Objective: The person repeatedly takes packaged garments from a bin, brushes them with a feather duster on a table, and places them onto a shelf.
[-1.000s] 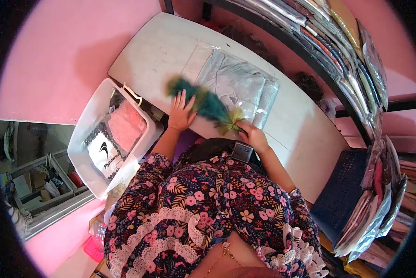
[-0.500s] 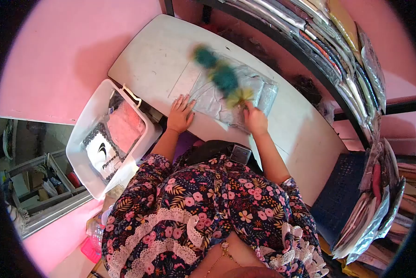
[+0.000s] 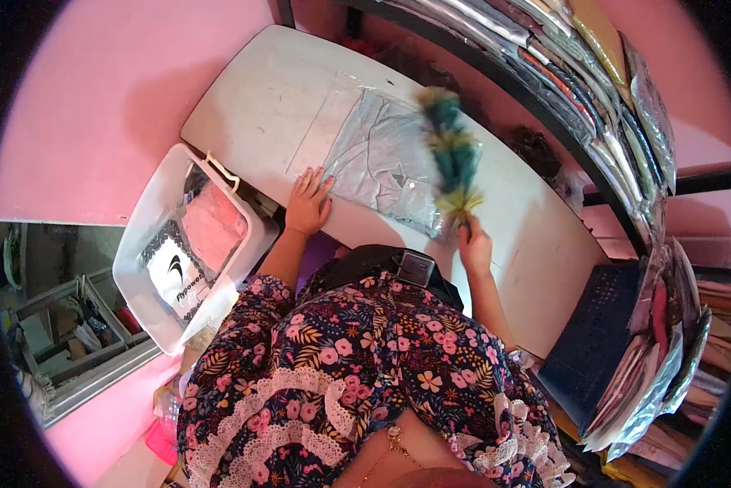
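In my right hand is the handle end of a green and yellow feather duster, its fluffy head pointing away from me and slightly blurred. The duster lies over the right end of a light grey folded garment in a clear plastic bag, hiding that part. A small dark print shows on the garment near its middle. My left hand rests flat with fingers stretched, at the lower left edge of the bag on the white table.
Left of the table stands a translucent plastic bin holding bagged items, one pink. A black-framed rack with stacked bagged garments curves along the back and right. A dark blue crate sits at the table's right end.
The feather duster has swept right across the bagged garment, uncovering its middle. My right hand moved right and a little down with it. My left hand stays by the bag's edge.
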Demonstrator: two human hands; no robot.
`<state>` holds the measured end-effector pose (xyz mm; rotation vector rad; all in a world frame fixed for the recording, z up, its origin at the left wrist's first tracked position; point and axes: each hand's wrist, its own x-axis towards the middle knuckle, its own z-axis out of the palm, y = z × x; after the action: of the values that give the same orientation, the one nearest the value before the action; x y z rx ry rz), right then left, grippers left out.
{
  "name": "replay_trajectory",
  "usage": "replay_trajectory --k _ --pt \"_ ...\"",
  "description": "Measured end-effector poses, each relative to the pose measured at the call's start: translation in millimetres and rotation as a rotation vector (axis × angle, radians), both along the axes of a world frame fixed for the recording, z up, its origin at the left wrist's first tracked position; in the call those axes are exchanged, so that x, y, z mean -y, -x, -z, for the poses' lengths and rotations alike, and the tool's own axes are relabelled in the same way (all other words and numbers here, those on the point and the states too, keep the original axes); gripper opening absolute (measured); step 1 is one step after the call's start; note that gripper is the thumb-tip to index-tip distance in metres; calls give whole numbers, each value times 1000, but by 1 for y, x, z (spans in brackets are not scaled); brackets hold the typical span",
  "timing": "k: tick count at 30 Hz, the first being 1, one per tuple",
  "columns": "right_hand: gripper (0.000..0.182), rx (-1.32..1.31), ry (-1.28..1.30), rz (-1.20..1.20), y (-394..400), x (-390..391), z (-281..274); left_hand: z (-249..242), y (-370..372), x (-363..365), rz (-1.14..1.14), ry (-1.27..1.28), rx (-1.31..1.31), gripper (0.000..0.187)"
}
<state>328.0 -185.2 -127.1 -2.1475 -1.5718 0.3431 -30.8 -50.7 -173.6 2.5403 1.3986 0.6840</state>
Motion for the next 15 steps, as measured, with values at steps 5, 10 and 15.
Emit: replay_trajectory --k 5,10,15 --pt "36 26 32 -368 6 52 -4 1 2 2 -19 -8 -17 51" --pt "35 -66 -104 71 0 36 6 -2 -2 0 -19 9 -23 51" --pt "33 55 106 -213 18 17 -10 -2 1 -3 -17 4 -45 50"
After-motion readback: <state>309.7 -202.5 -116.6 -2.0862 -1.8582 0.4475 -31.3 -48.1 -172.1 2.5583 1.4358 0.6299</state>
